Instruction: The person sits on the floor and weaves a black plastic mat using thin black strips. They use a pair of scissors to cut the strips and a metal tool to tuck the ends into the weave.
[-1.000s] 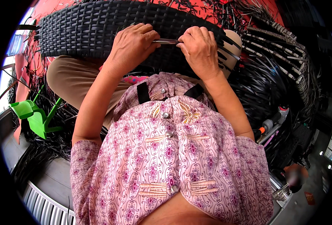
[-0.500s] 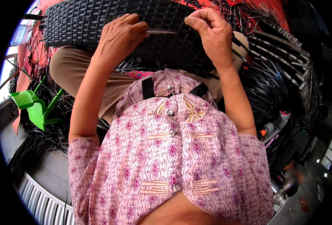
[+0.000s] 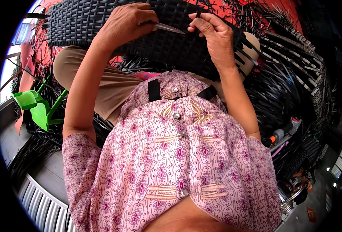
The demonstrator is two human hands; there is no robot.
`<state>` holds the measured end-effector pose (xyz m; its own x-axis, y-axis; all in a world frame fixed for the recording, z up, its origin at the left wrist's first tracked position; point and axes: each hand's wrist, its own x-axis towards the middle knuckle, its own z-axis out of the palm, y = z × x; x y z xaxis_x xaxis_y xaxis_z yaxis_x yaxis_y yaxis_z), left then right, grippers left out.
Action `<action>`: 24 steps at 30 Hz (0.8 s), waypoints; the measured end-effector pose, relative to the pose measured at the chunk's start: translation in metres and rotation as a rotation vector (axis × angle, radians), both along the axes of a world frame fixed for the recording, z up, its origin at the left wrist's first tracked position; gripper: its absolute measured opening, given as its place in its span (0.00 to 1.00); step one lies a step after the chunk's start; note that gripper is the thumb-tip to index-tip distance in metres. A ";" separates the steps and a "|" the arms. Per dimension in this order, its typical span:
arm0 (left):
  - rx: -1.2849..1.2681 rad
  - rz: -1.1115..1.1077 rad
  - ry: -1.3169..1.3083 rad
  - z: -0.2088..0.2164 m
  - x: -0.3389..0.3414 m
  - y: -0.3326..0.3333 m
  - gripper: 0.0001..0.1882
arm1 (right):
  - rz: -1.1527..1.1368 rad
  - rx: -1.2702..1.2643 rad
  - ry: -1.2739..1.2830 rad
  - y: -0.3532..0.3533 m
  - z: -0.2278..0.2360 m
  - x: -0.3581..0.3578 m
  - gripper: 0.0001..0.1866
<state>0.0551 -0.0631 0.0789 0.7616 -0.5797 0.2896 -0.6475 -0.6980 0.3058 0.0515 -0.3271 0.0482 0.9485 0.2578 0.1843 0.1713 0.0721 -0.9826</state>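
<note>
A curved panel of woven black plastic strips (image 3: 78, 24) lies across my lap at the top of the view. My left hand (image 3: 126, 24) is closed above it around a slim, pointed metal blade (image 3: 171, 28); the handle is hidden in the fist. The blade's tip points right, toward my right hand (image 3: 219, 40). That hand is closed in a pinch over the panel's right part. A short piece of black strip (image 3: 198, 14) shows at its fingers.
Loose black strips (image 3: 275, 96) are heaped on my right, with partly woven wickerwork (image 3: 294, 54) beyond. A grey and orange power tool (image 3: 283, 133) lies at the right. To the left are a bright green plastic object (image 3: 41, 112) and a white slatted piece (image 3: 43, 205).
My left hand has risen a little and turned, so the blade now slants down to the right. My right hand has shifted slightly left, with its fingers bunched closer.
</note>
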 end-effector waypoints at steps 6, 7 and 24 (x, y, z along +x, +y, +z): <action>0.004 -0.024 -0.002 -0.003 0.011 -0.004 0.09 | -0.055 0.167 0.119 -0.018 -0.007 -0.007 0.12; -0.014 -0.011 0.020 -0.004 0.011 -0.005 0.09 | -0.066 0.199 0.142 -0.019 -0.008 -0.007 0.12; -0.113 0.008 0.041 -0.018 0.008 -0.032 0.14 | -0.237 -0.422 0.194 -0.026 0.010 -0.046 0.06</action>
<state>0.0631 -0.0949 0.0605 0.7785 -0.5390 0.3216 -0.6276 -0.6623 0.4092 0.0050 -0.3532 0.0583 0.9962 0.0460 -0.0738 -0.0527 -0.3555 -0.9332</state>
